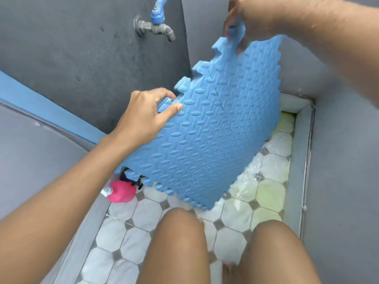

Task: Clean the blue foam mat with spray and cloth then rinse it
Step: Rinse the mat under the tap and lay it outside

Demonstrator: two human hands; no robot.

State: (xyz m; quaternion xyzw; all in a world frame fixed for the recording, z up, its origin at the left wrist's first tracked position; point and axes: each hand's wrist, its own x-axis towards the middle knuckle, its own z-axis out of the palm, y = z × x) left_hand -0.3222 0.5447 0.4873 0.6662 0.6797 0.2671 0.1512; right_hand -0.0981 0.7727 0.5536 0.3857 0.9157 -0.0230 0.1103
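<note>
Head view: left hand (147,113) fingers pinch the blue foam mat (209,136) at its toothed edge, right hand (238,19) grips the top corner, mat tilted over wet tiled floor (131,234) beside the tap (158,27); best kept slanted so rinse water drains.

home wash area | wall tap (158,25) | wet octagonal floor tiles (143,214) | grey walls (71,64)
</note>
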